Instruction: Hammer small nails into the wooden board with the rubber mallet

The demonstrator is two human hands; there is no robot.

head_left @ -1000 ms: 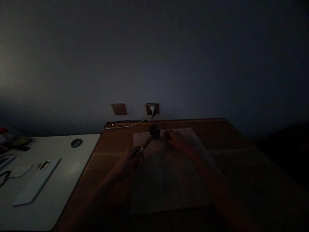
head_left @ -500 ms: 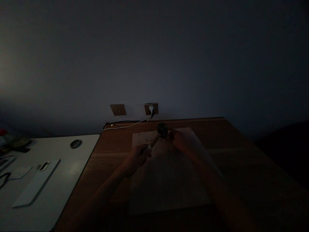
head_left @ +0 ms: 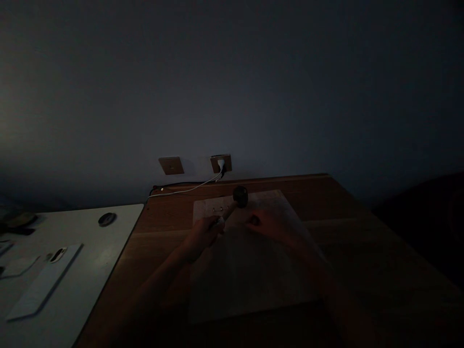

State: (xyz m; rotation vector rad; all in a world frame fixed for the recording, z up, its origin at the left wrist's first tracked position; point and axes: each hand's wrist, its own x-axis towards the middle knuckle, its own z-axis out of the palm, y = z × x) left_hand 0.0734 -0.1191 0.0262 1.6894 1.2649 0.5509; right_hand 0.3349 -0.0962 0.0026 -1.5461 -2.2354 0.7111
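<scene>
In dim light, my left hand (head_left: 201, 235) is wrapped round the handle of a mallet (head_left: 240, 197) with a dark, rounded head and a paler handle. The mallet slants up and to the right, its head over the far part of a pale flat board (head_left: 250, 280). Several small metal pieces, perhaps nails (head_left: 219, 210), stand near the board's far edge, left of the mallet head. My right hand (head_left: 268, 224) is low over the board, right of the mallet. Its thumb and finger are curled together; whatever they pinch is too dark and small to make out.
The board lies on a wooden table (head_left: 348, 241) against a wall. A white cable (head_left: 188, 190) runs along the table's back edge to a wall socket (head_left: 221, 164). At left, a white table (head_left: 97, 261) carries a round dark tin (head_left: 107, 219) and a flat pale slab (head_left: 43, 285).
My right hand has drawn back from beside the mallet head towards me, lower over the board. My left hand still grips the mallet. The whole view has shifted slightly.
</scene>
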